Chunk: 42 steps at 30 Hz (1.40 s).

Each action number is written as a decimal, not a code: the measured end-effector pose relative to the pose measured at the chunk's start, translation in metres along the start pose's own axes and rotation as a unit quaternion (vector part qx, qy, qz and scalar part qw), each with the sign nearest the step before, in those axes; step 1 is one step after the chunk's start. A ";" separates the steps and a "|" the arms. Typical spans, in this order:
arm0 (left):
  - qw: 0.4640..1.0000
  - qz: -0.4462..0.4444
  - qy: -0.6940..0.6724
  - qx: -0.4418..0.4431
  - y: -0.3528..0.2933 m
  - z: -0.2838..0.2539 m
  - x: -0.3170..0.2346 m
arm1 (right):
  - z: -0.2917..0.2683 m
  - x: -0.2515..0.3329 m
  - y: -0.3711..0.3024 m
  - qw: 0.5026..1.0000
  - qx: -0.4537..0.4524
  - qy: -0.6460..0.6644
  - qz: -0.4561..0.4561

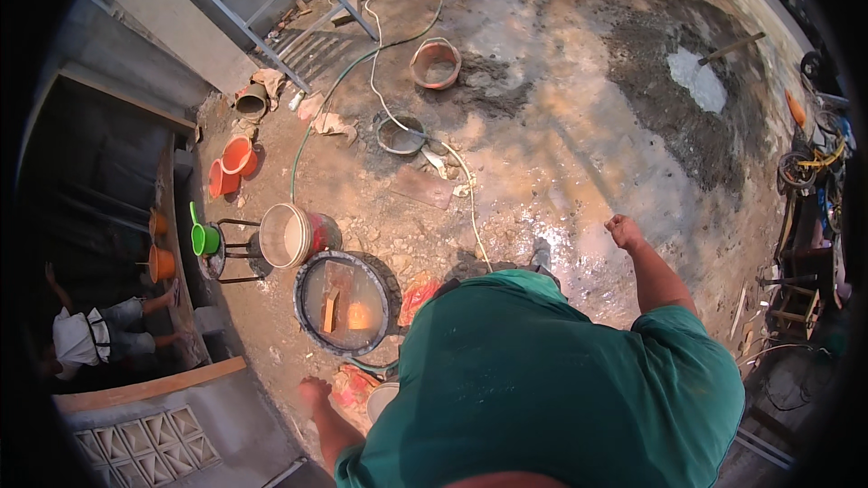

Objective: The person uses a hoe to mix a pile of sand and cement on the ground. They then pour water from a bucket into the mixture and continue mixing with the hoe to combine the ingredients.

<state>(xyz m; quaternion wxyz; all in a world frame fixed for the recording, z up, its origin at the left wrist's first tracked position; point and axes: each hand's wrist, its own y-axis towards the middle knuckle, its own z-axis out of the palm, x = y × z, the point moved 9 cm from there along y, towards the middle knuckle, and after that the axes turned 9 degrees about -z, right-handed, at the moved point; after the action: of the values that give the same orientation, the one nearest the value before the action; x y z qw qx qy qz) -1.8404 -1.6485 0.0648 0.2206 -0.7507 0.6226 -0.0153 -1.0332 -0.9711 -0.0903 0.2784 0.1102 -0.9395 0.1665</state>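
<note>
My left hand [316, 395] hangs low at the left, beside a crumpled red plastic bag [353, 387] and near a round black tub [301, 325]. Its fingers look loosely curled, and I see nothing in them. In the tub, cloudy water surrounds a flat board, a narrow wooden piece [331, 309] and an orange object [360, 315]. My right hand [622, 231] is held out over the wet ground at the right. Its fingers are curled in, and no object shows in them. Neither hand touches anything that I can see.
A pale hose [471, 208] runs along the muddy ground towards me. Buckets [286, 235], a stool with a green dipper [205, 239] and a metal ladder [271, 0] stand leftward. A grey mortar heap [696, 81] lies far right, near parked bikes. Another person [81, 339] is at left.
</note>
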 end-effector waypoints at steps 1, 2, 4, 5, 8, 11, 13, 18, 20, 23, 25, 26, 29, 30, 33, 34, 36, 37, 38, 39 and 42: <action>0.998 0.048 0.017 0.034 -0.003 0.017 0.004 | 0.012 -0.024 -0.008 0.997 0.050 0.050 0.019; 0.990 0.106 0.023 0.090 -0.015 0.055 -0.018 | 0.012 -0.057 -0.019 0.991 0.089 0.090 0.049; 0.985 0.100 0.098 0.101 -0.038 0.082 -0.031 | 0.002 -0.097 -0.043 0.966 0.116 0.168 0.158; 0.978 0.058 0.182 0.083 -0.047 0.090 -0.032 | -0.003 -0.115 -0.060 0.947 0.127 0.205 0.214; 0.960 0.029 0.274 0.047 -0.073 0.114 -0.079 | -0.049 -0.182 -0.092 0.906 0.025 0.295 0.302; 0.954 0.184 0.236 -0.008 -0.081 0.112 -0.145 | -0.080 -0.198 -0.095 0.909 -0.016 0.272 0.314; 0.905 0.330 0.257 0.068 -0.083 0.128 -0.197 | -0.089 -0.206 -0.087 0.903 -0.049 0.300 0.303; 0.851 0.359 0.074 0.377 -0.127 0.212 -0.318 | -0.086 -0.226 -0.126 0.861 -0.117 0.376 0.323; 0.885 0.327 0.069 0.325 -0.128 0.222 -0.354 | -0.067 -0.219 -0.135 0.868 -0.104 0.359 0.327; 0.879 0.390 0.173 0.213 -0.146 0.248 -0.449 | -0.036 -0.214 -0.183 0.832 -0.075 0.367 0.410; 0.797 0.537 0.252 0.111 -0.148 0.253 -0.496 | -0.013 -0.222 -0.196 0.801 -0.086 0.413 0.426; 0.725 0.599 0.335 0.057 -0.175 0.287 -0.533 | -0.005 -0.233 -0.232 0.771 -0.110 0.430 0.456; 0.828 0.494 0.266 -0.010 -0.156 0.299 -0.599 | -0.002 -0.215 -0.245 0.746 -0.174 0.425 0.483; 0.827 0.502 0.252 0.003 -0.161 0.313 -0.621 | -0.002 -0.209 -0.246 0.730 -0.199 0.441 0.484; 0.820 0.525 0.221 0.053 -0.193 0.361 -0.693 | -0.006 -0.186 -0.252 0.686 -0.259 0.466 0.495; 0.820 0.519 0.237 0.038 -0.201 0.375 -0.714 | -0.008 -0.175 -0.248 0.682 -0.263 0.466 0.499; 0.773 0.594 0.212 0.071 -0.238 0.406 -0.767 | -0.014 -0.155 -0.238 0.685 -0.272 0.456 0.500; 0.805 0.544 0.185 0.147 -0.242 0.425 -0.791 | -0.017 -0.144 -0.227 0.693 -0.273 0.449 0.494; 0.832 0.485 0.158 0.219 -0.239 0.442 -0.808 | -0.020 -0.133 -0.217 0.703 -0.270 0.441 0.488; 0.835 0.461 0.179 0.240 -0.262 0.463 -0.816 | -0.020 -0.124 -0.223 0.695 -0.275 0.449 0.490; 0.775 0.509 0.227 0.298 -0.356 0.500 -0.853 | -0.015 -0.103 -0.221 0.670 -0.285 0.472 0.497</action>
<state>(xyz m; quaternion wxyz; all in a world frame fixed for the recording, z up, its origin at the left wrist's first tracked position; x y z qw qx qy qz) -1.5530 -0.6446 -0.0467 0.2615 -0.1961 0.9099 -0.2553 -0.8752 -1.1567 -0.0801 0.5790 -0.5510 -0.6000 0.0340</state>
